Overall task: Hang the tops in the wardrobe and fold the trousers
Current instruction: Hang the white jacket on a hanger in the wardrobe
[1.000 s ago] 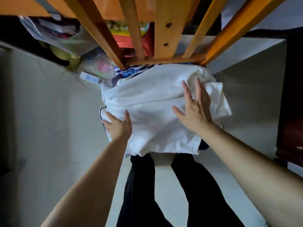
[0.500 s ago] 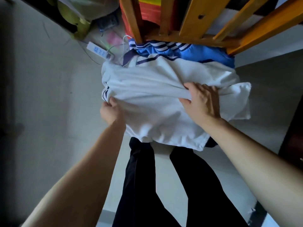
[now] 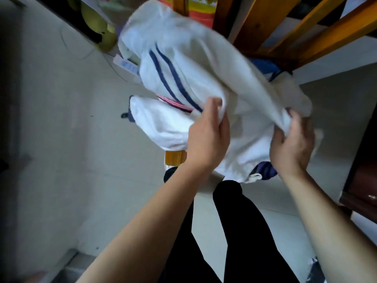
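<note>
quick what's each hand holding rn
Left hand: closed, gripping the white striped garment.
Right hand: closed, gripping the same garment's edge.

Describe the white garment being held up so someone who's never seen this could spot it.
Look below the orange wooden frame at the top of the view, where clothes are piled. The white garment is held up off that pile, in the grip of the left hand and right hand. Unlike the white piece beneath, it bears two long dark blue stripes.

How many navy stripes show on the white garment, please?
2 navy stripes, side by side on the white fabric garment above the left hand; folds may hide more.
</note>
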`<action>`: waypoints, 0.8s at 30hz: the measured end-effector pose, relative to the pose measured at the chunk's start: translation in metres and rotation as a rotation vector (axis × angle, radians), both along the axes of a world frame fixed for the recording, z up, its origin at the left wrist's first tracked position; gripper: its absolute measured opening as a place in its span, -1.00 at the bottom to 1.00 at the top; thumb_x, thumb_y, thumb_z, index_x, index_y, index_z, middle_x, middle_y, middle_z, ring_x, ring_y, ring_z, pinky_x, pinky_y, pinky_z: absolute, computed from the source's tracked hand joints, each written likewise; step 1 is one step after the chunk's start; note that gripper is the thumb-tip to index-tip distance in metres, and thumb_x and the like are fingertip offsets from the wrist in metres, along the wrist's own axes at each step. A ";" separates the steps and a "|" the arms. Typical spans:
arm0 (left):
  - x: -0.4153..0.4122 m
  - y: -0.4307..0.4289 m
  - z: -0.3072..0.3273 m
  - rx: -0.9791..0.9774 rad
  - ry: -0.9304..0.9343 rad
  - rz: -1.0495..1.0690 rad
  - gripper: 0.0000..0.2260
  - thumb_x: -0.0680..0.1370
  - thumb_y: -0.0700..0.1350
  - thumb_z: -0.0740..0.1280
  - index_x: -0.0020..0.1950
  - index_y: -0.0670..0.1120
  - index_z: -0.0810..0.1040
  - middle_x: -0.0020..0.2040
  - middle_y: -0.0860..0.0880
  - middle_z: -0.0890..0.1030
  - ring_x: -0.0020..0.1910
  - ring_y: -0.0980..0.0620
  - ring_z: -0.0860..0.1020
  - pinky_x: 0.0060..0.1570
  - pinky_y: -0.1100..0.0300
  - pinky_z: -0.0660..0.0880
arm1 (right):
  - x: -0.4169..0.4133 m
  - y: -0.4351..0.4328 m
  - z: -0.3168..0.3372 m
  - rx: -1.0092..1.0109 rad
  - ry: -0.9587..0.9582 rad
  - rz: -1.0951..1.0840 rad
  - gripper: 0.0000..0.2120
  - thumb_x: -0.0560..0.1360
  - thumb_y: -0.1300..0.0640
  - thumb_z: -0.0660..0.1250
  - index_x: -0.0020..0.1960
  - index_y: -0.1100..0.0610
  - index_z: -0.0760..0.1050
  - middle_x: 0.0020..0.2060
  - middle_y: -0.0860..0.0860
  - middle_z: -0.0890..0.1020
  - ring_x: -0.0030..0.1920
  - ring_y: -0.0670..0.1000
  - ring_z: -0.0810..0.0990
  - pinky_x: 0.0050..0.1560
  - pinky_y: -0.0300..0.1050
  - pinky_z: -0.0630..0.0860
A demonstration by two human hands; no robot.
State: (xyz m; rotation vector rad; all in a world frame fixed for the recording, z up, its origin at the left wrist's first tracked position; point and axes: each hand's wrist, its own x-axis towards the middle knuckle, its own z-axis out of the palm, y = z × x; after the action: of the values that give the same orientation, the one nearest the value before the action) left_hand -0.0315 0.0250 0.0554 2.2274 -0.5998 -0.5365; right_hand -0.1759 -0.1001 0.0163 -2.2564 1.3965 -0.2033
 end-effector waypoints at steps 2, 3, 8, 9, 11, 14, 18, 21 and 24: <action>-0.005 0.022 -0.043 0.402 0.230 -0.215 -0.69 0.56 -0.23 0.18 0.29 -0.03 0.34 0.03 -0.12 0.59 0.01 -0.23 0.54 -0.12 0.05 0.36 | -0.008 -0.002 -0.019 0.218 0.404 0.083 -0.62 0.53 0.18 0.33 0.33 0.07 0.44 0.14 0.26 0.51 0.16 0.33 0.50 0.20 0.18 0.45; -0.005 0.036 -0.059 0.521 0.340 -0.273 -0.66 0.55 -0.25 0.17 0.32 -0.05 0.36 0.14 -0.12 0.58 0.11 -0.22 0.53 -0.02 0.06 0.39 | -0.007 -0.002 -0.023 0.343 0.499 0.080 -0.63 0.53 0.12 0.33 0.32 0.03 0.43 0.14 0.23 0.52 0.16 0.33 0.51 0.19 0.19 0.47; 0.002 0.078 -0.079 0.338 0.505 -0.041 -0.89 0.55 -0.03 0.36 0.01 -0.03 0.56 -0.12 0.00 0.57 -0.17 0.07 0.55 -0.12 0.12 0.48 | -0.004 0.002 -0.033 0.391 0.543 0.065 -0.57 0.51 0.04 0.33 0.35 -0.08 0.35 0.20 0.15 0.54 0.20 0.28 0.50 0.18 0.18 0.51; 0.008 0.077 -0.078 0.263 0.481 0.071 -0.80 0.54 0.05 0.39 0.01 -0.07 0.56 -0.08 -0.05 0.57 -0.21 0.05 0.55 -0.10 0.05 0.53 | -0.005 0.004 -0.035 0.368 0.547 0.087 -0.56 0.51 0.05 0.33 0.37 -0.06 0.35 0.19 0.17 0.54 0.20 0.29 0.50 0.17 0.18 0.51; 0.027 0.069 -0.071 0.141 0.385 0.375 -0.56 0.52 0.13 0.40 0.26 -0.11 0.46 0.20 -0.15 0.47 0.03 -0.06 0.58 0.11 -0.04 0.54 | -0.011 0.008 -0.038 0.323 0.545 0.130 -0.54 0.51 0.10 0.34 0.39 -0.02 0.34 0.18 0.20 0.54 0.20 0.30 0.50 0.15 0.18 0.49; 0.082 0.049 -0.058 0.154 -0.062 0.456 -0.24 0.45 0.03 0.43 0.54 -0.17 0.17 0.48 -0.21 0.20 0.45 -0.19 0.26 0.41 0.17 0.16 | -0.014 0.011 -0.040 0.281 0.549 0.156 -0.50 0.52 0.13 0.37 0.42 0.03 0.32 0.21 0.23 0.52 0.23 0.31 0.48 0.18 0.19 0.44; 0.150 0.031 -0.060 0.541 0.006 0.034 -0.09 0.42 -0.07 0.45 0.61 -0.06 -0.05 0.57 -0.10 0.19 0.55 -0.17 0.14 0.47 0.05 0.14 | -0.012 0.016 -0.039 0.292 0.550 0.154 -0.52 0.54 0.10 0.35 0.42 0.03 0.30 0.23 0.22 0.50 0.24 0.31 0.46 0.24 0.22 0.43; 0.148 0.036 -0.049 0.778 0.004 -0.222 -0.59 0.43 -0.13 0.45 0.25 -0.04 0.48 0.19 -0.16 0.58 0.22 -0.20 0.48 0.18 -0.01 0.33 | -0.007 0.015 -0.030 0.379 0.610 0.137 -0.46 0.53 0.11 0.31 0.47 0.01 0.26 0.29 0.23 0.42 0.30 0.31 0.40 0.32 0.20 0.37; 0.107 0.056 -0.037 0.555 -0.334 -0.378 -0.74 0.36 -0.35 0.29 -0.16 0.01 0.58 -0.09 -0.11 0.62 0.00 -0.20 0.50 0.04 0.00 0.28 | 0.011 0.018 -0.009 0.487 0.470 -0.040 -0.46 0.53 0.10 0.25 0.49 0.03 0.26 0.39 0.22 0.31 0.37 0.29 0.32 0.40 0.15 0.27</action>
State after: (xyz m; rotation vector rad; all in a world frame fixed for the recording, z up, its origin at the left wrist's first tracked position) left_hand 0.0758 0.0809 0.0188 2.7725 -1.1773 -0.5712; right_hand -0.1648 -0.0820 0.0074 -1.9280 1.5103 0.6277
